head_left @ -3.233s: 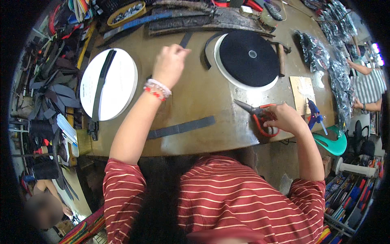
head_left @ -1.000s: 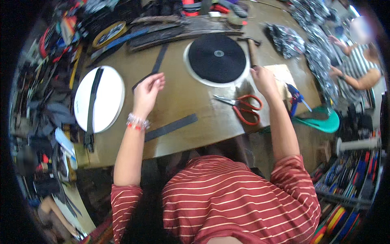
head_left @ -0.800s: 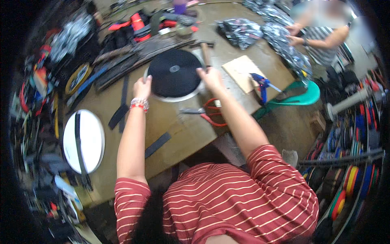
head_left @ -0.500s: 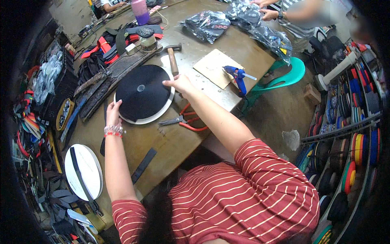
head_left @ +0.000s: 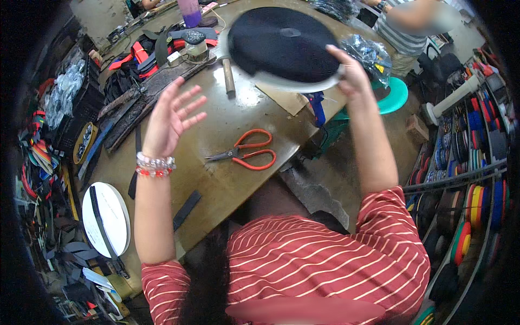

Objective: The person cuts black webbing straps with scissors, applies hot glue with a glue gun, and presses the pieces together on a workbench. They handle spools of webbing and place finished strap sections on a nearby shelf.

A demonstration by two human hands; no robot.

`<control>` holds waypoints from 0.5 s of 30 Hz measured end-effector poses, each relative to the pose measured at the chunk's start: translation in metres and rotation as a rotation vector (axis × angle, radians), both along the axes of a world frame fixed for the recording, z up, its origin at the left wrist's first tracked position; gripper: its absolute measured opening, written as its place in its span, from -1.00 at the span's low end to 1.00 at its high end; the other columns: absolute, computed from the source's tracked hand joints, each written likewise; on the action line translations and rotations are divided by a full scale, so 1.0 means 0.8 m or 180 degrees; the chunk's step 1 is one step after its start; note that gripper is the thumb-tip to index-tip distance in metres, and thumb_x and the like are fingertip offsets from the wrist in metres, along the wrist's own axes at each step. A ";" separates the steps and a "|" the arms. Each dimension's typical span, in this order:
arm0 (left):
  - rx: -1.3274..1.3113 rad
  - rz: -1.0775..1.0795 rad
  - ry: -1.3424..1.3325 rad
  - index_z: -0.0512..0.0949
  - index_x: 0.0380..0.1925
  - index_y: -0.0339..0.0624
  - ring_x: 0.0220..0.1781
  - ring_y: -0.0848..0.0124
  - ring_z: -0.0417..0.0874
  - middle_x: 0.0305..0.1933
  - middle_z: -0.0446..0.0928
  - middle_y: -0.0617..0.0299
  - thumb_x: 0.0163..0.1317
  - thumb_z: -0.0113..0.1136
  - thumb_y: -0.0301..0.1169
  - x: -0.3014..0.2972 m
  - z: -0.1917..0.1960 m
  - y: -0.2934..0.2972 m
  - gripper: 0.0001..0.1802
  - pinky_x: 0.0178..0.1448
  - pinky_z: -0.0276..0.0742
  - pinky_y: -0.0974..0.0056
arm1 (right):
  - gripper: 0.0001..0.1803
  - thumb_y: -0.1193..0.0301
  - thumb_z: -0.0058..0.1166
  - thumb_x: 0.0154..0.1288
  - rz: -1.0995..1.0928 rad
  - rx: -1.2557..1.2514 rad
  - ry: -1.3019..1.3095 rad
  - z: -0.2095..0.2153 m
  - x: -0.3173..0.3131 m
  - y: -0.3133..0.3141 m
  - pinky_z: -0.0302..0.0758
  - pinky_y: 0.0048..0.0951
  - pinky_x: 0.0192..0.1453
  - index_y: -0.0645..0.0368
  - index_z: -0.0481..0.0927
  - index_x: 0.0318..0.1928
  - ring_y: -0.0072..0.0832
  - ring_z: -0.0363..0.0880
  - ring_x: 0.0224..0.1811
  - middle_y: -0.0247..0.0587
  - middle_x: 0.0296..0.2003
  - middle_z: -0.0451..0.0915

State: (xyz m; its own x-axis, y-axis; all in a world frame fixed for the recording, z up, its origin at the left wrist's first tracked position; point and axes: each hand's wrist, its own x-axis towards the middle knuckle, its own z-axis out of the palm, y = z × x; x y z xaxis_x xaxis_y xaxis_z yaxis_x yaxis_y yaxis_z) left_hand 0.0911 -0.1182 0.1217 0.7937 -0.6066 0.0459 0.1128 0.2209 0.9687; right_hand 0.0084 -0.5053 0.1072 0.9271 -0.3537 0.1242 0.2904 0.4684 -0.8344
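showing a white rim (head_left: 297, 85), the roll (head_left: 283, 46) looks black.

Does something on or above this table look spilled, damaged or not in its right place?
I see no clear spill or damage. What stands out is the black roll, tilted and held at its side by only the right hand. The blue glue gun, partly hidden, is close to the table edge.
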 end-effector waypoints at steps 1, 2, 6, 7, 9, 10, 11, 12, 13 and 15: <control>0.0200 -0.0016 0.0013 0.06 0.31 -0.18 0.20 0.16 0.45 0.23 0.33 -0.07 0.33 -0.11 0.04 -0.009 -0.009 -0.001 -0.29 0.14 0.51 0.10 | -0.66 0.43 0.13 0.19 -0.0294 -0.0019 0.0178 0.005 -0.010 -0.035 0.48 -0.30 0.12 0.37 0.52 -0.05 -0.28 0.60 -0.10 -0.06 -0.11 0.61; 0.0235 -0.0202 -0.0156 0.07 0.31 -0.17 0.18 0.19 0.47 0.22 0.34 -0.05 0.35 -0.09 -0.01 -0.019 -0.021 0.003 -0.32 0.12 0.52 0.14 | -0.63 0.44 0.12 0.20 -0.0504 -0.0042 0.0187 0.004 -0.021 -0.067 0.48 -0.29 0.13 0.40 0.49 -0.02 -0.27 0.60 -0.10 -0.04 -0.10 0.60; 0.0484 -0.0064 0.0446 0.21 0.24 -0.18 0.13 0.29 0.51 0.18 0.40 0.03 0.32 0.03 -0.23 -0.048 -0.068 0.052 -0.46 0.08 0.53 0.21 | -0.33 0.52 0.09 0.19 -0.1748 -0.0624 0.0179 -0.058 -0.043 -0.162 0.40 -0.18 0.17 0.10 0.19 0.31 -0.25 0.40 0.11 -0.11 0.12 0.41; 0.0515 0.0076 0.0564 0.25 0.22 -0.18 0.13 0.30 0.50 0.16 0.41 0.04 0.31 0.05 -0.23 -0.055 -0.077 0.068 -0.47 0.08 0.53 0.22 | -0.33 0.53 0.10 0.19 -0.1952 -0.0736 0.0121 -0.085 -0.045 -0.176 0.40 -0.16 0.16 0.06 0.19 0.31 -0.24 0.39 0.12 -0.11 0.13 0.40; 0.0535 0.0388 0.0731 0.29 0.19 -0.18 0.12 0.32 0.51 0.14 0.43 0.07 0.31 0.07 -0.24 -0.068 -0.091 0.098 -0.51 0.09 0.52 0.23 | -0.27 0.60 0.14 0.13 -0.2330 -0.0477 0.0426 -0.140 -0.043 -0.197 0.42 -0.17 0.14 0.05 0.19 0.32 -0.25 0.42 0.08 -0.10 0.13 0.40; 0.0536 0.0554 0.0776 0.30 0.18 -0.18 0.12 0.33 0.51 0.14 0.44 0.08 0.31 0.06 -0.25 -0.074 -0.095 0.112 -0.52 0.09 0.52 0.23 | -0.25 0.62 0.15 0.11 -0.2510 -0.0622 0.0540 -0.165 -0.040 -0.205 0.43 -0.16 0.13 0.05 0.19 0.32 -0.25 0.43 0.08 -0.10 0.12 0.40; 0.0638 0.0810 0.0879 0.31 0.17 -0.18 0.11 0.34 0.51 0.13 0.44 0.09 0.31 0.06 -0.26 -0.078 -0.097 0.125 -0.53 0.09 0.52 0.24 | -0.23 0.61 0.16 0.10 -0.2422 -0.0598 0.0581 -0.184 -0.039 -0.214 0.44 -0.16 0.13 0.04 0.18 0.33 -0.24 0.44 0.07 -0.09 0.11 0.41; 0.0600 0.0927 0.0881 0.32 0.17 -0.19 0.11 0.36 0.51 0.13 0.45 0.11 0.31 0.05 -0.28 -0.083 -0.098 0.137 -0.54 0.10 0.51 0.24 | -0.22 0.60 0.18 0.09 -0.2405 -0.0488 0.0783 -0.202 -0.039 -0.222 0.44 -0.15 0.12 0.03 0.17 0.33 -0.24 0.45 0.06 -0.09 0.10 0.42; 0.0463 0.0924 0.0788 0.32 0.16 -0.19 0.11 0.36 0.51 0.13 0.45 0.11 0.31 0.05 -0.28 -0.089 -0.100 0.147 -0.54 0.10 0.50 0.24 | -0.25 0.56 0.19 0.08 -0.2458 -0.0384 0.1015 -0.212 -0.041 -0.234 0.45 -0.16 0.11 0.08 0.20 0.31 -0.23 0.47 0.03 -0.07 0.08 0.44; 0.0426 0.1156 0.0669 0.32 0.16 -0.21 0.11 0.36 0.51 0.12 0.46 0.11 0.32 0.05 -0.28 -0.098 -0.098 0.171 -0.55 0.12 0.49 0.23 | -0.33 0.48 0.22 0.08 -0.2232 -0.0114 0.1626 -0.225 -0.047 -0.258 0.48 -0.16 0.07 0.19 0.29 0.23 -0.22 0.52 -0.04 -0.07 0.03 0.49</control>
